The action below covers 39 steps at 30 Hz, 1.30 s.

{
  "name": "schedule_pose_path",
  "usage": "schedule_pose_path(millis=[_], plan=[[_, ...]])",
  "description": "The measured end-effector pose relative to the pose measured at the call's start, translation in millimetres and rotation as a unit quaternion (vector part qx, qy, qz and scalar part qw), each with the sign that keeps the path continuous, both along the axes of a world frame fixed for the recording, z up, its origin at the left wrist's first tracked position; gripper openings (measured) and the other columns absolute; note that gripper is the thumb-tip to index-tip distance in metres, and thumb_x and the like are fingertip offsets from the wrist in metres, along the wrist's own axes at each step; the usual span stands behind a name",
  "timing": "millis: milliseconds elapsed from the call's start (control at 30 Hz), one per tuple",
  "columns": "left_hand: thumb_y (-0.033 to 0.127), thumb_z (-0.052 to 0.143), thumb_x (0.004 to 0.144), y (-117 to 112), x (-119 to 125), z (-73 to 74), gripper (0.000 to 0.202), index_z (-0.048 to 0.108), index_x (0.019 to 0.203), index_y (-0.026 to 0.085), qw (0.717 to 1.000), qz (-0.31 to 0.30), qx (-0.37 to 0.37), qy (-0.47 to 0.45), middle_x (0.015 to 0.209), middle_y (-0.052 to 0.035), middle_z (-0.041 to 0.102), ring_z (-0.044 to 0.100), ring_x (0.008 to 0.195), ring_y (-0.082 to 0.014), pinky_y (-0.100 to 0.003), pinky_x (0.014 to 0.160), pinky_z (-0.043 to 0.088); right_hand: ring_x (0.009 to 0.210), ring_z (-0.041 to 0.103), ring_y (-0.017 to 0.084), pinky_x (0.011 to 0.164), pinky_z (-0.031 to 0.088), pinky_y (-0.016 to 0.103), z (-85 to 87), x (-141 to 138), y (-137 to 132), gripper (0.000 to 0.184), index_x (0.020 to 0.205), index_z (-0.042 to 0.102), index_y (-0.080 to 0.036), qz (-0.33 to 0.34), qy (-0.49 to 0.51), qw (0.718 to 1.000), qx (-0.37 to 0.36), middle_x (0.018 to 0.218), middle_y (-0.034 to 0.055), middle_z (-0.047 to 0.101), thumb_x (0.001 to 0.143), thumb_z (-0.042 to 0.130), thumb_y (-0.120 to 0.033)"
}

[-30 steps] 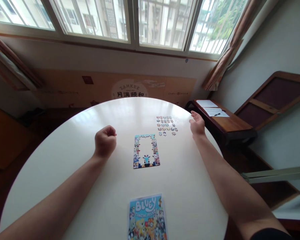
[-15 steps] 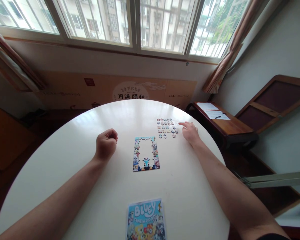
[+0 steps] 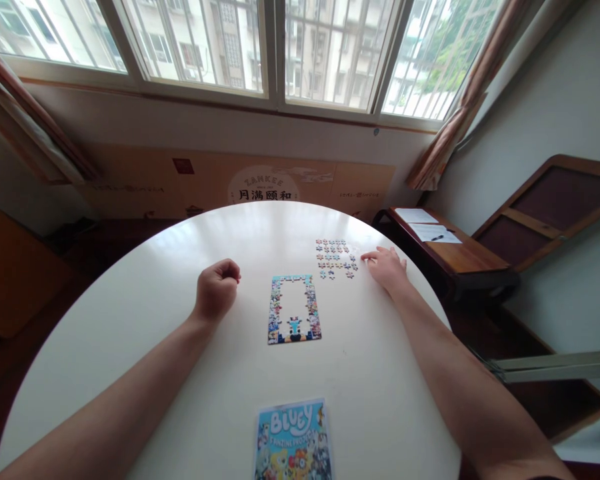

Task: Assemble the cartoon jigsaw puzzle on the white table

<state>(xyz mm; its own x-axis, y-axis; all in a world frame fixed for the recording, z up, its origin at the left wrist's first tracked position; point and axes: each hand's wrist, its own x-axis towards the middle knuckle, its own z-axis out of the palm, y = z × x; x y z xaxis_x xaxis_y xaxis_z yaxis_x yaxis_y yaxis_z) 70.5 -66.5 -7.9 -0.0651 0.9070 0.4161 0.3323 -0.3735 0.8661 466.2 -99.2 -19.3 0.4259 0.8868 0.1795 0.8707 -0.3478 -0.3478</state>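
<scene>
My left hand (image 3: 218, 288) rests on the table in a loose fist, left of the puzzle, and nothing shows in it. Beside it lies a jigsaw puzzle (image 3: 274, 310) with its border joined and a hollow middle; a few joined pieces rise from its bottom edge. Loose puzzle pieces (image 3: 333, 257) are spread in rough rows beyond the puzzle's upper right corner. Just right of these pieces is my right hand (image 3: 386, 268), palm down, fingers apart, the index finger stretched toward them. No piece is visible in its fingers.
A picture sheet (image 3: 294, 440) titled "Bluey" lies at the near side of the round white table (image 3: 145, 333). On the right stands a low wooden chair (image 3: 460, 257) with papers (image 3: 433, 233) and a pen on it. A printed cardboard panel (image 3: 205, 177) leans below the window.
My right hand has drawn back slightly from the loose pieces, its fingers more spread. My left fist stays by the puzzle. The whole view has shifted a little.
</scene>
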Motion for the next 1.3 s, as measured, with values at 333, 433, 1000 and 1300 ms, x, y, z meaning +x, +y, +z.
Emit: schedule_pose_path(millis=[333, 433, 1000, 1300], plan=[[0.019, 0.039, 0.046, -4, 2, 6.1, 0.018, 0.056, 0.052, 0.02, 1.0, -0.001, -0.008, 0.003, 0.053, 0.0019, 0.054, 0.049, 0.054, -0.014, -0.025, 0.051, 0.035, 0.152, 0.028, 0.038, 0.116, 0.021, 0.075, -5.3, -9, 5, 0.046, 0.132, 0.069, -0.038, 0.089, -0.005, 0.996, -0.019, 0.158, 0.0052, 0.048, 0.099, 0.041, -0.022], [0.019, 0.039, 0.046, -5, 3, 7.6, 0.018, 0.056, 0.052, 0.02, 1.0, -0.002, -0.008, 0.004, 0.053, 0.0017, 0.054, 0.049, 0.054, -0.0141, -0.025, 0.051, 0.035, 0.15, 0.031, 0.039, 0.115, 0.022, 0.075, -5.6, -7, 4, 0.041, 0.122, 0.074, -0.036, 0.062, -0.002, 0.998, -0.01, 0.154, 0.0058, 0.051, 0.099, 0.042, -0.025], [0.019, 0.038, 0.047, -3, 4, 0.5, 0.019, 0.056, 0.054, 0.02, 1.0, -0.009, -0.008, -0.001, 0.053, 0.0017, 0.054, 0.048, 0.054, -0.0135, -0.025, 0.05, 0.034, 0.129, 0.054, 0.033, 0.108, 0.041, 0.053, 7.8, -1, -4, 0.02, 0.096, 0.078, -0.028, 0.015, -0.036, 0.999, 0.01, 0.133, 0.0066, 0.067, 0.087, 0.063, -0.037], [0.019, 0.038, 0.045, -4, 5, 2.5, 0.019, 0.055, 0.054, 0.02, 1.0, -0.013, -0.021, -0.002, 0.053, 0.0012, 0.054, 0.047, 0.054, -0.0141, -0.026, 0.049, 0.034, 0.109, 0.063, 0.032, 0.092, 0.051, 0.044, 10.6, 8, -5, 0.023, 0.095, 0.076, -0.024, 0.003, -0.004, 0.999, -0.036, 0.114, 0.0105, 0.072, 0.076, 0.064, -0.031]])
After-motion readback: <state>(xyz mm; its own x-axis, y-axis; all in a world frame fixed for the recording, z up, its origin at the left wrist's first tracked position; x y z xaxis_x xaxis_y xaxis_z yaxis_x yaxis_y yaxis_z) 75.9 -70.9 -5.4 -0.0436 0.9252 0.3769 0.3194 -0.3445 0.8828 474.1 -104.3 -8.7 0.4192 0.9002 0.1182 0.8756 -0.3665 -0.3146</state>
